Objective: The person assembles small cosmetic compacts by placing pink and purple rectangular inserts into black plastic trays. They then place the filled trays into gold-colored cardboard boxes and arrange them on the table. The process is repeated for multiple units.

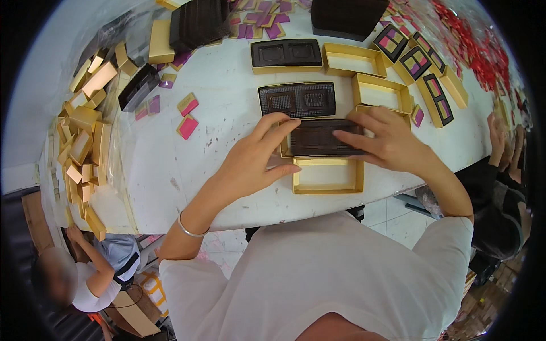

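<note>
A dark brown plastic tray [318,139] sits in a shallow gold cardboard box [283,149] near the table's front edge. My left hand [242,162] grips the box's left end, its fingers at the far rim and its thumb by the near side. Over the right end, my right hand [395,139] has its fingers curled on the tray and box edge. Just in front stands an empty gold box [328,176]. Right behind is another box with a brown tray [297,99] in it. Part of the held box's right end is hidden by my right hand.
Farther back are a tray-filled box [286,54] and empty gold boxes [355,59]. Filled boxes [415,62] stand at right, near red wrappers [478,45]. Gold boxes [85,142] heap at left. Stacked brown trays [199,25] and pink-purple pieces [187,126] lie about. Co-workers flank the table.
</note>
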The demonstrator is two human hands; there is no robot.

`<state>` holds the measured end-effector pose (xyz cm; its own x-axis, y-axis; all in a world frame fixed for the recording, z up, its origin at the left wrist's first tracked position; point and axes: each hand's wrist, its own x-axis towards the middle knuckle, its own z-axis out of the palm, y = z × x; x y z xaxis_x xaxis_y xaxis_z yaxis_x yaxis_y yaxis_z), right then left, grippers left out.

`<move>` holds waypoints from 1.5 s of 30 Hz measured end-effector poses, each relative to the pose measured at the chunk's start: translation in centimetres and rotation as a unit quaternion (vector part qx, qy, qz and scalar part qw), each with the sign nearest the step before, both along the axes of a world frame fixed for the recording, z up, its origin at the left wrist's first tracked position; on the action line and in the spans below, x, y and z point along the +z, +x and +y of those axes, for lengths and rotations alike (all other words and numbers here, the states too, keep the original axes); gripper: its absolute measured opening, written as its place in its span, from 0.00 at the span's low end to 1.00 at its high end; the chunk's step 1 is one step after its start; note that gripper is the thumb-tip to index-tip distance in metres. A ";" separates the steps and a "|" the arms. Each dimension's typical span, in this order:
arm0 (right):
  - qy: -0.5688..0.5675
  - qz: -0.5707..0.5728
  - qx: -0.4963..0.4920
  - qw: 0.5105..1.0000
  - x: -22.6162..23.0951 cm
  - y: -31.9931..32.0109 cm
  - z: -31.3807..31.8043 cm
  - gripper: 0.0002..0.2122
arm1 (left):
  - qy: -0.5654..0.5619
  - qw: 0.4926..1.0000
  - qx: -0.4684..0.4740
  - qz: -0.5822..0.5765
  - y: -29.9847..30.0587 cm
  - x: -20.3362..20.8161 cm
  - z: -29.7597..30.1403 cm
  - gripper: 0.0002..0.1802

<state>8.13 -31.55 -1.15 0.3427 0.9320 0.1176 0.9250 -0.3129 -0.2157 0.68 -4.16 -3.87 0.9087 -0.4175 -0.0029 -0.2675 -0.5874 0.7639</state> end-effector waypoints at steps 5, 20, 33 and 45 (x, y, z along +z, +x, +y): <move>0.059 0.107 0.006 0.992 0.0 0.1 1.8 0.17 | -0.081 0.996 0.040 0.022 -0.3 -1.1 0.6 0.32; 0.183 0.163 0.083 0.966 -2.1 1.6 0.5 0.11 | -0.032 0.999 -0.010 -0.013 0.3 -0.8 0.7 0.31; 0.142 0.120 0.034 0.982 -3.7 1.4 1.5 0.07 | 0.087 0.978 -0.096 -0.165 0.6 -1.3 0.5 0.22; 0.300 -0.107 -0.146 0.936 3.4 7.6 1.4 0.14 | 0.042 0.989 -0.034 -0.137 -0.1 0.8 1.1 0.23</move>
<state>15.71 -30.15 2.24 0.4813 0.5456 0.6860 0.8609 -0.4413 -0.2531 0.59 -3.03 -3.07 0.8498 -0.4865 0.2029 -0.4993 -0.6195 0.6058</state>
